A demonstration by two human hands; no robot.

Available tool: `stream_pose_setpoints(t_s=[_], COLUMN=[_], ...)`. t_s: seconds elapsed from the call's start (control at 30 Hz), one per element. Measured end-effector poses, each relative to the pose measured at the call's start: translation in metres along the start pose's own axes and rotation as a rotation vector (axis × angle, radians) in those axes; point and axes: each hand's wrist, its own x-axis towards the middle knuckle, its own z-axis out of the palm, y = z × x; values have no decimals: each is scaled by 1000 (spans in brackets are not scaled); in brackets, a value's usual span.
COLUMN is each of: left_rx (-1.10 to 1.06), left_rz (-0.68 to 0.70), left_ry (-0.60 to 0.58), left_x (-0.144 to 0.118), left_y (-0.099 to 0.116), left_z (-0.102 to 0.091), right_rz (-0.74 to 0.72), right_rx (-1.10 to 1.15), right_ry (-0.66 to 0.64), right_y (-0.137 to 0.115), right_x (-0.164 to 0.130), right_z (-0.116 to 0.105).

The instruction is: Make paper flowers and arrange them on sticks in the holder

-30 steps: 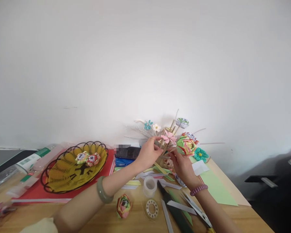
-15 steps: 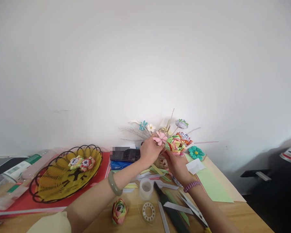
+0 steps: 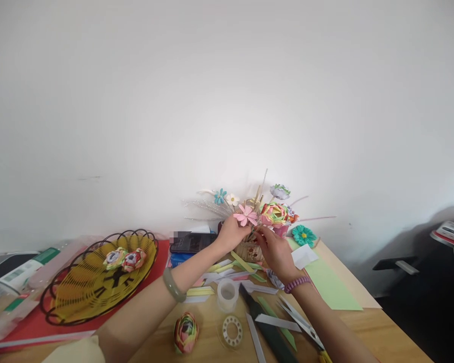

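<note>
My left hand (image 3: 230, 235) and my right hand (image 3: 275, 252) meet at a small holder (image 3: 249, 249) full of paper flowers on sticks at the back of the wooden table (image 3: 366, 322). The left fingers pinch the stems just under a pink flower (image 3: 244, 215). The right fingers touch the stems below a big multicoloured paper rose (image 3: 274, 214). A teal flower (image 3: 303, 235), a white flower (image 3: 232, 199) and a pale blue one (image 3: 280, 191) stand in the same bunch.
A yellow wire basket (image 3: 91, 285) with two paper roses sits left on a red sheet. A loose rolled rose (image 3: 185, 331), two tape rolls (image 3: 227, 295), scissors (image 3: 300, 322), paper strips, a green sheet (image 3: 331, 285) and a phone (image 3: 191, 242) lie around my arms.
The big multicoloured rose has moved left and up into the bunch. My right hand has slid off it down to the stems. The view has drifted slightly.
</note>
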Motion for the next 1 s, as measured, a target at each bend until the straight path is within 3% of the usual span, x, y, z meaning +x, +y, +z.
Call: stream_pose_setpoints(t_s=[0.33, 0.77, 1.0], left_rx=[43, 175, 217], left_rz=[-53, -53, -80], left_ry=[-9, 1, -29], left_x=[0, -5, -18], left_y=[-4, 0, 5], left_z=[-3, -5, -22], right_rz=[38, 48, 99], right_rx=[22, 78, 105], right_ry=[-50, 114, 80], right_y=[2, -7, -8], right_x=[-9, -10, -5], right_z=[-1, -9, -9])
